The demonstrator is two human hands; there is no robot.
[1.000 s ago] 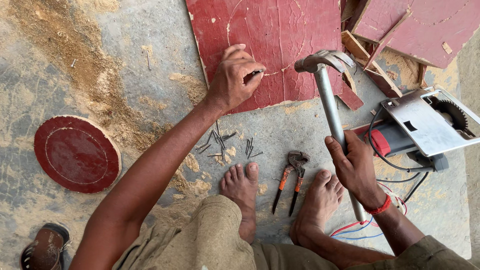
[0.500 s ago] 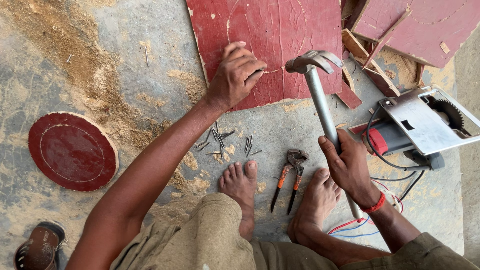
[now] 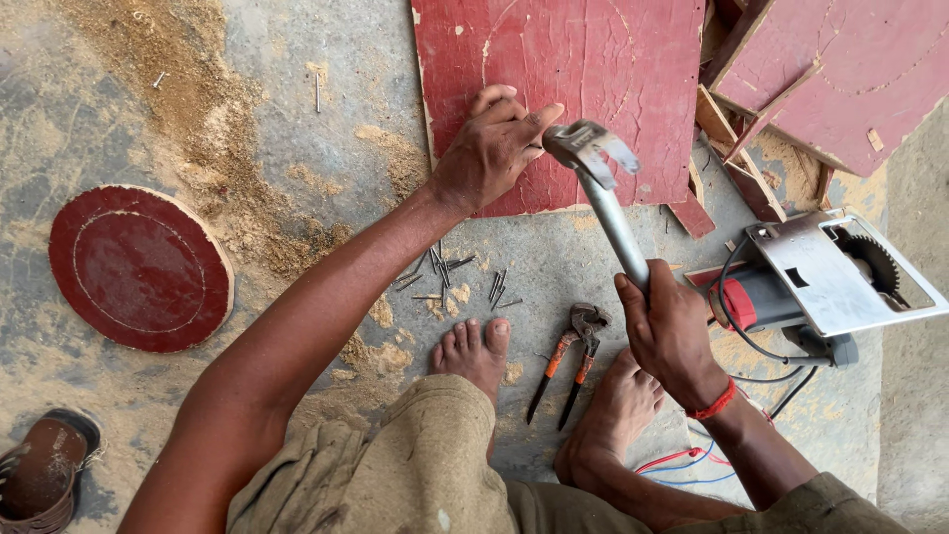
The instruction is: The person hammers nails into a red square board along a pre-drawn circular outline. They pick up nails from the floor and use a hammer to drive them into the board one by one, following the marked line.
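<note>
Steel hammer (image 3: 603,188), clenched in the right hand (image 3: 670,331), has swung down beside the pinching left hand (image 3: 491,150).

The left hand (image 3: 491,148) is stretched far forward, fingers pinched together (thumb tucked under); the right hand (image 3: 669,331) is clenched, wrist bent upward.

A round red wooden disc (image 3: 138,267) lies far left of the left hand (image 3: 491,148); orange-handled pincers (image 3: 568,358) and a red circular saw (image 3: 820,282) flank the right hand (image 3: 667,331).

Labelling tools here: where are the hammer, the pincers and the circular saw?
hammer (image 3: 590,148), head view, on its metal head.
pincers (image 3: 589,320), head view, on the jaws.
circular saw (image 3: 825,272), head view, on its base plate.
</note>
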